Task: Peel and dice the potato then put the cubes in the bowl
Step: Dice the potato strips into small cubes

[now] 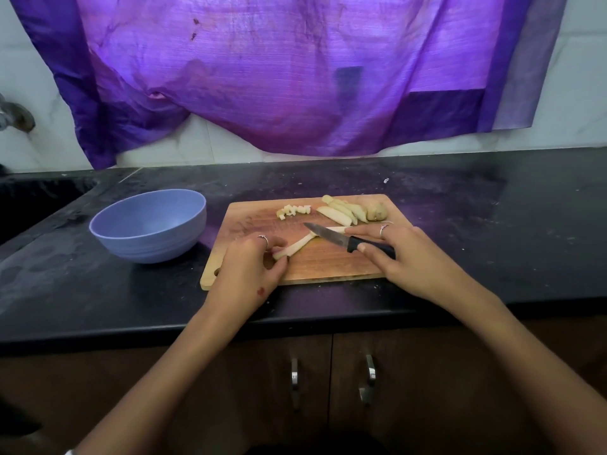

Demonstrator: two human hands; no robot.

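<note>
Hands work over a wooden board point(328, 264) on a black, speckled worktop point(460, 231). Both forearms reach in from the near edge, bare, converging on the board.

Left hand point(249, 267): palm down at the board's near-left corner, fingers point(274, 242) and thumb curled onto the near end of a potato strip point(297, 246), pinching it against the wood. A ring sits on one finger.

Right hand point(400, 254): wrapped around the black handle of a knife point(345, 239), thumb laid along the handle's near side, one finger stretched forward onto a second pale strip point(338, 228) that runs left to right under the blade. This hand also wears a ring. The steel blade points left and slightly away, its tip near the board's middle, crossing the far end of the pinched strip.

Pinched strip: pale, peeled, long and slim, its long axis running from near-left to far-right.

Far part of the board: a small cluster of cut cubes point(293, 210), and to their right a row of wedge-shaped strips point(341, 212) lying side by side, long axes slanting from far-left to near-right. A brownish end piece point(376, 210) sits beside them.

Bowl point(149, 224): round, matte blue-lilac, upright on the worktop just left of the board, with no cubes visible inside.

Purple cloth point(295, 77) hangs on the tiled wall behind.
</note>
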